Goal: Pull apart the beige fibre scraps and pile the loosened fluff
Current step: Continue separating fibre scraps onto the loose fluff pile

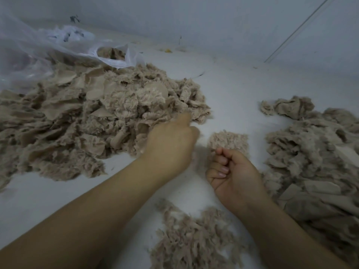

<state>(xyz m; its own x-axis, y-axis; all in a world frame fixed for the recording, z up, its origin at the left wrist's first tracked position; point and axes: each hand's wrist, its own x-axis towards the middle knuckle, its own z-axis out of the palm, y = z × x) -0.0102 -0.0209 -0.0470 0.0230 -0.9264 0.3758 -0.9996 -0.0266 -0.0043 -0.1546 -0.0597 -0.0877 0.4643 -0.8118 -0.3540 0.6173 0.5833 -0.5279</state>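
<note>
A: What do we see on the left?

B: A crumpled clear plastic bag lies far left on the white surface, a few beige pieces showing at its mouth. In front of it a big heap of beige fibre scraps spreads wide, its long axis running left to right.

A: And our hands?

B: Our left hand reaches into the right edge of that heap, knuckles up. It is blurred, so we cannot tell whether the fingers grip anything. Our right hand sits just right of it, palm turned up, fingers curled in; it seems to hold nothing.

A: What is between them?

B: A small fluffy scrap lies flat just beyond the right hand's knuckles, roughly square, with no clear direction.

A: Further right?

B: A loosened tuft pile lies near us between the forearms. A second heap fills the right side, stretching near to far, beside the right wrist.
</note>
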